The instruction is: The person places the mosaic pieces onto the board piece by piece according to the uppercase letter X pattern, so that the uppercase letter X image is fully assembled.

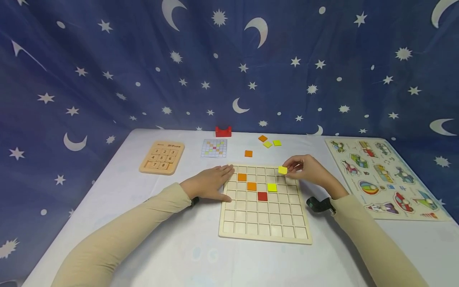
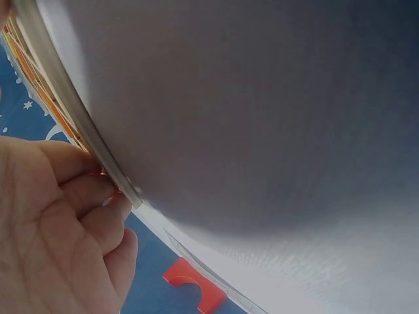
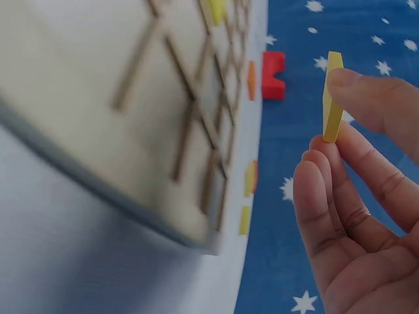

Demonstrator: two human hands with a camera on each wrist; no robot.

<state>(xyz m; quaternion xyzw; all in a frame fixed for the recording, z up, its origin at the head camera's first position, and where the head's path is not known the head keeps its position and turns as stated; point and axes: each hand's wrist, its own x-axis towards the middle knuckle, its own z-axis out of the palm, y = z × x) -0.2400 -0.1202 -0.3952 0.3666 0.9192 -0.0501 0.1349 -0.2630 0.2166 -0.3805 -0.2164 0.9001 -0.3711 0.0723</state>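
Observation:
My right hand (image 1: 307, 170) pinches a yellow square tile (image 1: 282, 170) between thumb and fingertips, over the back right corner of a wooden grid board (image 1: 251, 228). In the right wrist view the held tile is seen edge-on, above the curled lower fingers. On the board, two orange tiles (image 1: 252, 186) and a red tile (image 1: 262, 196) form a diagonal, and a yellow tile (image 1: 272, 187) sits right of them. My left hand (image 1: 208, 183) rests at the board's left edge, thumb and fingers spread; the left wrist view shows its fingers (image 2: 88, 193) along that edge.
Behind the board lie loose orange tiles (image 1: 248, 153) and yellow tiles (image 1: 277, 142). A pattern card (image 1: 207, 153) and a red stand (image 1: 223, 132) are at the back. A number puzzle (image 1: 164, 172) is on the left, a picture puzzle board (image 1: 353, 179) on the right.

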